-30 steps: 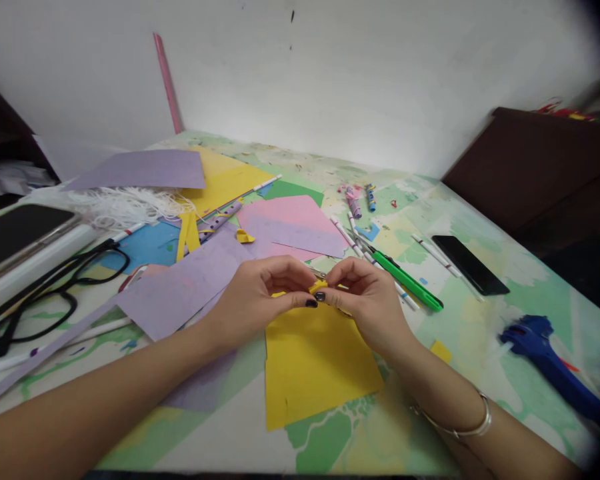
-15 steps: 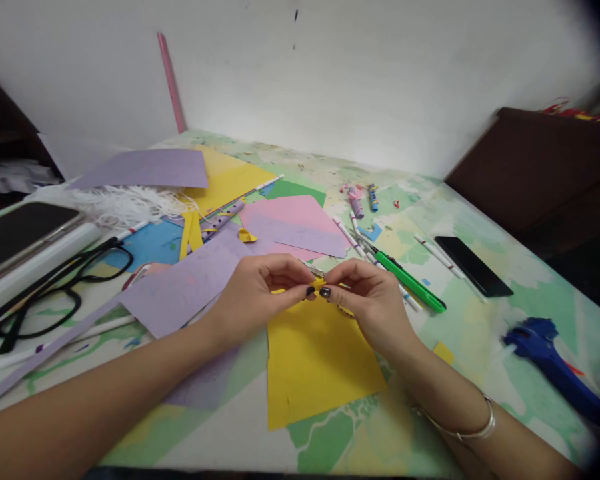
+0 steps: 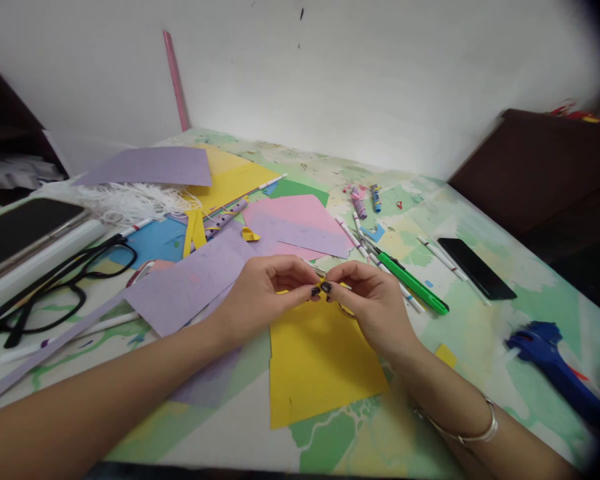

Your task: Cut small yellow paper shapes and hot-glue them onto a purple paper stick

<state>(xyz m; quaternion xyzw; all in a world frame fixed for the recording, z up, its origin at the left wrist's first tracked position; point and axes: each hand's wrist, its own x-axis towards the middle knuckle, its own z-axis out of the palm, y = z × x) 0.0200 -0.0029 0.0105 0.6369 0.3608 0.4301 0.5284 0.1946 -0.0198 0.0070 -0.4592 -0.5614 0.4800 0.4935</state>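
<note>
Fingertip to fingertip, my left hand (image 3: 267,293) and my right hand (image 3: 373,303) pinch a small piece of yellow paper (image 3: 322,294) between them. Most of that piece is hidden by the fingers, so its shape is hard to make out. Below the hands lies a sheet of yellow paper (image 3: 325,367) on the patterned tabletop. Something metallic, partly covered by my hands, shows just behind the fingertips; scissors seem likely, though I cannot tell. A sheet of purple paper (image 3: 195,280) lies beside my left forearm.
To the right are a green box cutter (image 3: 415,283), a black phone (image 3: 477,269), a blue glue gun (image 3: 555,360) and several white pens. Black glasses (image 3: 75,287), white string (image 3: 135,203) and a purple decorated tube (image 3: 227,219) lie left. Pink paper (image 3: 300,217) is behind my hands.
Both hands keep the pinch on the yellow piece, and the fingertips have shifted slightly, covering more of it. The whole view has moved a little.
</note>
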